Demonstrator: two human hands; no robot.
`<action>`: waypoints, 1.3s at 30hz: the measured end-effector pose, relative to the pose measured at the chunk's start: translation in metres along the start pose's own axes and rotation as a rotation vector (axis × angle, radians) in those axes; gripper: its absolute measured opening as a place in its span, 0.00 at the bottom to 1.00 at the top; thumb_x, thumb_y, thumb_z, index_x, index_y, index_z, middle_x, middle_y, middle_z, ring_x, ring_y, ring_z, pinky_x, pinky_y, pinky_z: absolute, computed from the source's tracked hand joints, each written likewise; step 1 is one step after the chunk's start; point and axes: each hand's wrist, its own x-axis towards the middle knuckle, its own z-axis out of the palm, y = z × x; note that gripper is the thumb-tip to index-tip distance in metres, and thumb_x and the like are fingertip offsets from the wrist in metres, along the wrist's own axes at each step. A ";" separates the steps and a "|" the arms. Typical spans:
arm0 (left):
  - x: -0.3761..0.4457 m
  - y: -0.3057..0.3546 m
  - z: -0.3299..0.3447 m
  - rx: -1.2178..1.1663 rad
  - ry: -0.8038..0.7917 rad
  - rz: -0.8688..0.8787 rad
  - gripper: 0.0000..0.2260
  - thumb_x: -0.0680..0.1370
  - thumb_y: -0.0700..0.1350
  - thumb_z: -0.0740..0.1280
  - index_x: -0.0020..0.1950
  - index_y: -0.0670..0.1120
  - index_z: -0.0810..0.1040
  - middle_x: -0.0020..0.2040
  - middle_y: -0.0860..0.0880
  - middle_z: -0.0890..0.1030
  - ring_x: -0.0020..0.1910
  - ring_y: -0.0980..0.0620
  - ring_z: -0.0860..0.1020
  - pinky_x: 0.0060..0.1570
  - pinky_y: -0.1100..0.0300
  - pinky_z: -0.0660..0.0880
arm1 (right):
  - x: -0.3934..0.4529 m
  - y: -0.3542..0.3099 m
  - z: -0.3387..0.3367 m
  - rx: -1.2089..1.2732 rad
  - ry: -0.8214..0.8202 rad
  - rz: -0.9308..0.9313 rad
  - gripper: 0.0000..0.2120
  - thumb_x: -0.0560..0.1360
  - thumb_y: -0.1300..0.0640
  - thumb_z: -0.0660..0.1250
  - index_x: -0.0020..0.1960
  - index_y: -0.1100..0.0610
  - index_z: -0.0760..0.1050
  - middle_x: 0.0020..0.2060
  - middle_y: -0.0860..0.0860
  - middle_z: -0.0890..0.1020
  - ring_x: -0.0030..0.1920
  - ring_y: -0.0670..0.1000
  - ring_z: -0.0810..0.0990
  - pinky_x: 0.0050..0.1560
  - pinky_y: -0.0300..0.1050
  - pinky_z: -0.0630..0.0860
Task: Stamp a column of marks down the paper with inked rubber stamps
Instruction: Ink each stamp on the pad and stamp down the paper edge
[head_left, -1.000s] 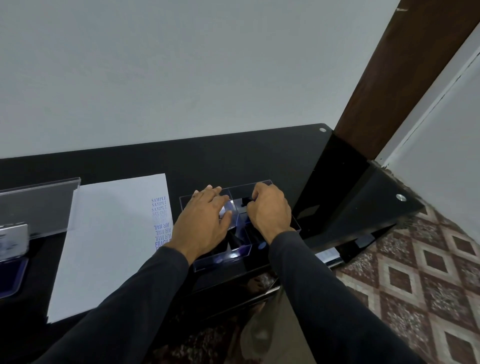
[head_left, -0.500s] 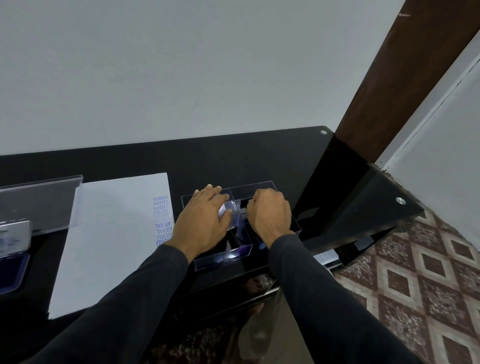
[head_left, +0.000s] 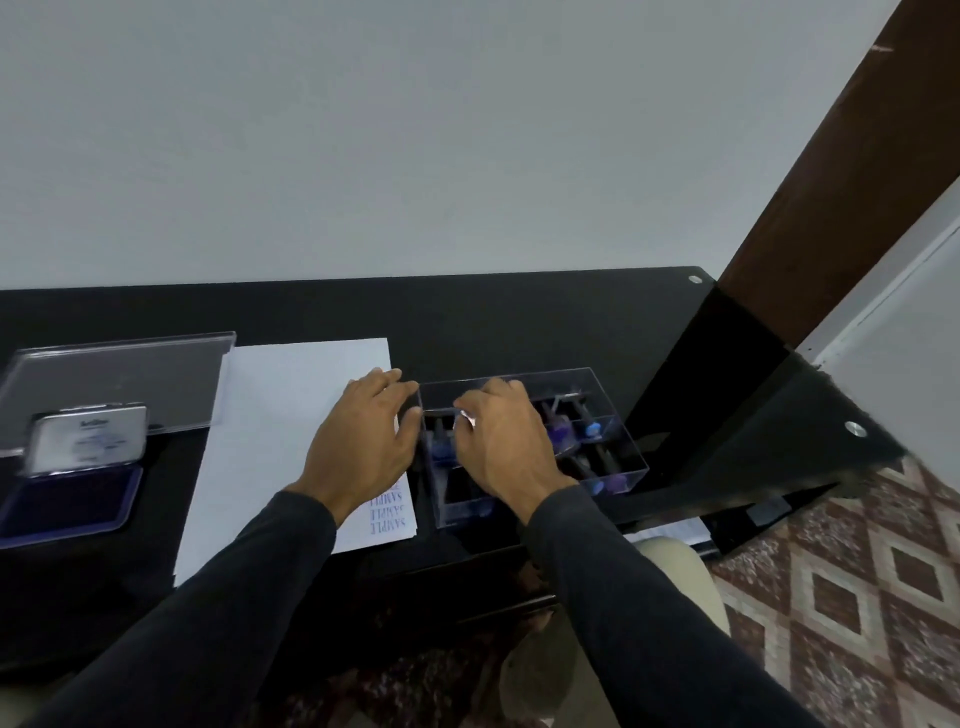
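Here, the left hand (head_left: 363, 447) lay flat, fingers straight and close together, on the left wall of the clear box (head_left: 618, 441) of stamps (head_left: 589, 428). The right hand (head_left: 504, 441) reached into the box, fingers curled; what they held could not be seen. The paper (head_left: 270, 441) lay just left of the box, purple marks (head_left: 387, 512) down its edge.

A single head-worn camera is looking forward and steeply down from above the person's shoulders, with both dark sleeves running up from the bottom edge toward the middle. It is sitting close over the black table (head_left: 519, 317), facing the pale wall behind it. The wide lens is probably bending straight edges near the borders. The patterned floor (head_left: 857, 597) is showing at lower right. No second view is sharing the scene.
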 end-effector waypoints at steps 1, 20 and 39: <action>-0.004 -0.005 -0.001 0.005 -0.004 -0.018 0.18 0.83 0.51 0.64 0.70 0.46 0.77 0.72 0.45 0.75 0.73 0.45 0.70 0.72 0.51 0.64 | 0.001 -0.005 0.001 0.024 -0.031 -0.012 0.10 0.78 0.54 0.63 0.54 0.55 0.81 0.49 0.52 0.79 0.53 0.53 0.74 0.51 0.49 0.76; -0.035 -0.049 0.008 0.134 -0.113 -0.093 0.26 0.82 0.59 0.53 0.73 0.47 0.74 0.76 0.46 0.70 0.77 0.45 0.65 0.77 0.49 0.56 | 0.020 -0.029 0.005 0.155 -0.472 0.153 0.14 0.76 0.54 0.56 0.34 0.55 0.72 0.34 0.50 0.79 0.37 0.51 0.77 0.37 0.44 0.70; -0.037 -0.050 0.009 0.163 -0.116 -0.096 0.24 0.83 0.59 0.54 0.75 0.49 0.72 0.78 0.48 0.68 0.78 0.46 0.63 0.77 0.53 0.50 | 0.006 -0.021 0.011 0.235 -0.048 0.168 0.11 0.78 0.64 0.65 0.58 0.56 0.80 0.55 0.53 0.77 0.50 0.50 0.78 0.47 0.37 0.75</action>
